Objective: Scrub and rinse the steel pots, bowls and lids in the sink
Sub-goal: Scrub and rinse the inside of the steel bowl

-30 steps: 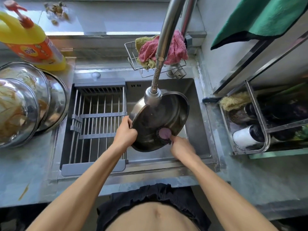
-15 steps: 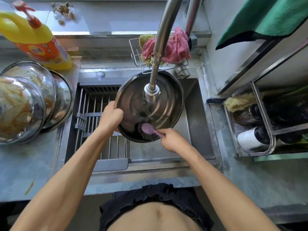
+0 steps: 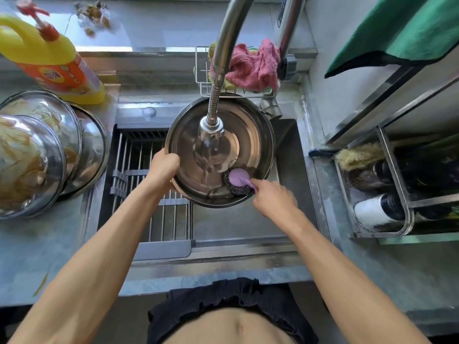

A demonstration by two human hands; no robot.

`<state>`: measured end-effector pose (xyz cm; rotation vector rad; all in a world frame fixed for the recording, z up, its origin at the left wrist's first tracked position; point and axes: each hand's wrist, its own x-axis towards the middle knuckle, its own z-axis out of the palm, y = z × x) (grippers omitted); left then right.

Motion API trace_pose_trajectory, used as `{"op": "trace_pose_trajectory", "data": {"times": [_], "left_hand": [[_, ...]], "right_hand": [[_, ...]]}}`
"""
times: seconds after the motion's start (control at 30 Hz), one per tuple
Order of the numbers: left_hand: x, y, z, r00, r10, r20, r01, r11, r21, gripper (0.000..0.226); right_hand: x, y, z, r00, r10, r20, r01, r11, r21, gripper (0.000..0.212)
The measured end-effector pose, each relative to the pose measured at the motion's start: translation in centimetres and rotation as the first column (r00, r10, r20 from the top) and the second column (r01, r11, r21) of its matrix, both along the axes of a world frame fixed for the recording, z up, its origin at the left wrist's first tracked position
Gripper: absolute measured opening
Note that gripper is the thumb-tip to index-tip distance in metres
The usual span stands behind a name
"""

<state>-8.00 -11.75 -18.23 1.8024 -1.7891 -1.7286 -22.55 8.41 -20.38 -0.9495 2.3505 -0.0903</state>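
Note:
A steel bowl (image 3: 250, 135) is held over the sink (image 3: 288, 155), its open side facing up under the tap head (image 3: 211, 130), with water running into it. My left hand (image 3: 162, 170) grips the bowl's left rim. My right hand (image 3: 272, 198) holds the handle of a scrubber (image 3: 237, 181), a dark wire pad with a purple cap, which lies inside the bowl at its near right edge.
Three dirty steel bowls (image 3: 27, 160) are stacked upside down on the left counter beside a yellow detergent bottle (image 3: 49, 60). A drain rack (image 3: 146, 194) covers the sink's left half. Pink cloth (image 3: 255, 65) sits in a wire caddy behind the tap. A shelf rack with bottles (image 3: 377, 209) stands at right.
The bowl was tilted on edge a second ago; it has been turned open side up under the tap. The scrubber has shifted to the bowl's near right.

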Motion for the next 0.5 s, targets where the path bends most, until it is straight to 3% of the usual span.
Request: {"op": "trace_pose_trajectory", "data": {"times": [0.13,0.33,0.43,0.5], "left_hand": [[-0.5,-0.1,-0.4,1.0,-0.003,-0.014,0.003,1.0,-0.022,0.037],[-0.5,1.1,-1.3,0.999,-0.034,-0.007,0.033,0.994,-0.1,0.037],[-0.1,1.7,-1.4,0.999,-0.037,0.005,0.038,0.993,-0.112,0.041],[0.0,2.2,-1.3,0.997,-0.077,0.011,0.078,0.989,-0.123,0.043]], "right_hand": [[0.6,-1.0,0.2,0.999,-0.036,0.001,0.036,0.999,0.036,0.061],[3.9,-2.9,-0.7,0.951,-0.055,0.303,0.056,0.998,0.005,0.042],[2.0,-2.4,-0.7,0.972,-0.017,0.236,0.004,0.998,0.058,0.042],[0.1,-1.6,-0.7,0.997,0.015,0.081,-0.026,0.99,0.142,0.046]]}}
